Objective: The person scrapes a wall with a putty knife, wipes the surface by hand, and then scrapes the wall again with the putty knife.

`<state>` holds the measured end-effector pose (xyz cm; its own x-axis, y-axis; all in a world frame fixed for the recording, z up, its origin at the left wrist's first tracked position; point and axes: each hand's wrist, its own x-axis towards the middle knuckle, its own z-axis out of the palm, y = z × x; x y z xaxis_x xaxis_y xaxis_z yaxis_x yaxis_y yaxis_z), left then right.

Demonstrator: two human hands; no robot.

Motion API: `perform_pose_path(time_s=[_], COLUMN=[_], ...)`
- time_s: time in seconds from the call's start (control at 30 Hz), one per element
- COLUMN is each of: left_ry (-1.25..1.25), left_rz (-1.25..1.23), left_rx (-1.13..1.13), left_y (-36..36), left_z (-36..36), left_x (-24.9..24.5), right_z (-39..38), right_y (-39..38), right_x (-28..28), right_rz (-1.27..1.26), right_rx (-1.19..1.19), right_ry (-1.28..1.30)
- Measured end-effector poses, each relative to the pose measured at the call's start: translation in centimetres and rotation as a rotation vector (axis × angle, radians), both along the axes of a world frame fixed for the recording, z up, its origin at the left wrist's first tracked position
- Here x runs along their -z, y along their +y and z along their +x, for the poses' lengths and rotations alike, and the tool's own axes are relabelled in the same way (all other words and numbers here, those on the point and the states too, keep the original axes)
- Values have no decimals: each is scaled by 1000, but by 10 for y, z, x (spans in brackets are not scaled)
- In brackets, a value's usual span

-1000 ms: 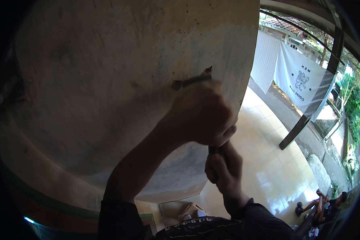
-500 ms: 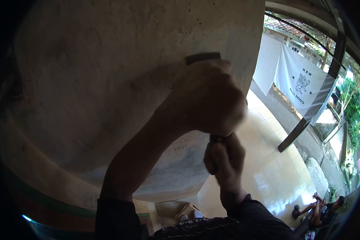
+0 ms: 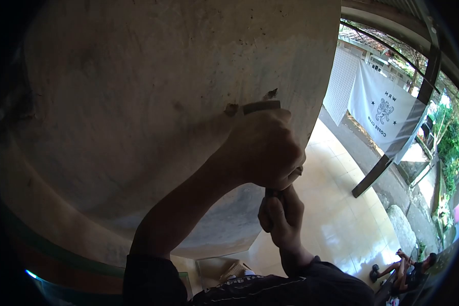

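A scraper with a wide dark blade (image 3: 260,107) lies against the stained, pale wall (image 3: 153,102). My left hand (image 3: 268,148) is closed in a fist just below the blade, hiding most of the tool. Lower down, my right hand (image 3: 284,214) wraps round the handle's dark end, thumb along it. Beside and above the blade, a small brownish chip (image 3: 231,109) and a dark flake (image 3: 271,94) stand out on the wall. How the left fingers sit on the tool is partly hidden.
Shiny floor tiles (image 3: 331,204) run right of the wall. A white printed banner (image 3: 382,109) hangs by a slanted post (image 3: 375,173). A person (image 3: 410,270) sits at the lower right. Near my feet is a woven-looking brown item (image 3: 234,270).
Both hands and the scraper have moved down the wall. The brownish chip and dark flake now show near the blade.
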<state>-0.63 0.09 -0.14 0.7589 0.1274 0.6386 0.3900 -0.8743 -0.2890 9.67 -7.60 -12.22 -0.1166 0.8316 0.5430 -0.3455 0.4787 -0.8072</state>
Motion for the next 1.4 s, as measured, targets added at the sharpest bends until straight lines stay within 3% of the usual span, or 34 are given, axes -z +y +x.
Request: perform_pose_path(time_s=[0.13,0.2,0.33,0.4,0.53,0.6,0.77,0.93,1.03,1.1,1.17,1.3,1.4], left_ry=[63,56,47,47,52,1,36,-6,-2,83,-4,-11,5], left_rz=[-38,68,1,-24,-37,90,5,125,157,1,34,88,78], left_rx=[-46,-96,-67,52,38,-39,-47,11,-79,-104,-16,-26,-89], left_y=[5,5,3,3,6,8,0,10,7,3,3,5,2], left_z=[1,4,1,-1,1,5,1,5,4,0,0,1,-1], left_x=[-18,-30,1,15,-14,-33,0,-32,-38,-8,-1,-31,-26], right_z=[5,6,9,6,11,13,14,15,13,16,12,18,15], right_y=[9,17,4,-2,7,20,1,15,18,5,0,13,14], right_x=[-20,-24,2,10,-16,-31,1,-48,-34,-8,1,-39,-26], right_rz=[17,64,25,34,49,68,-10,10,76,-7,26,19,112], right_rx=[-7,-38,-67,-22,17,-21,-60,-58,-58,-37,-18,-70,-8], right_ry=[24,26,1,-43,-65,-57,-51,17,-25,-69,-82,-79,-117])
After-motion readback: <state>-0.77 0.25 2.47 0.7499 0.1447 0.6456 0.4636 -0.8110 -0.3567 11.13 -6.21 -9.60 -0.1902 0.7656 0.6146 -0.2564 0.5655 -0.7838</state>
